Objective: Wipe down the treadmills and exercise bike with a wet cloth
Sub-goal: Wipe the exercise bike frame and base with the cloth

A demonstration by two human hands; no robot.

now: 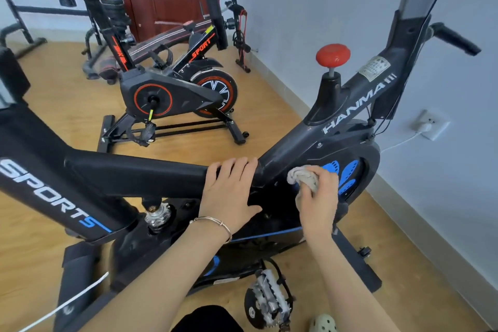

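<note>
Presently, one exercise bike (353, 101), black with blue trim, lettered HANMA. Cloth (301, 176): grey, bunched, below and slightly left of the red knob (333, 54), pressed to the dark housing just beside the blue flywheel cover (347, 178). Right grip (319, 197): fingers curled round the cloth, pinching it into a wad. Left grip (231, 191): fingers straight and spread, laid flat over the frame tube lower left of the knob, holding nothing. Hazards, as judged: a loose fold of cloth may snag in the cover's slots if the wheel turns; the pedal (266, 294), far below the knob, may swing if the crank is nudged; a dripping cloth could carry water toward the wall socket (428, 125), lower right of the knob, with a plug in it; the bracing grip may slide on a dampened tube.
</note>
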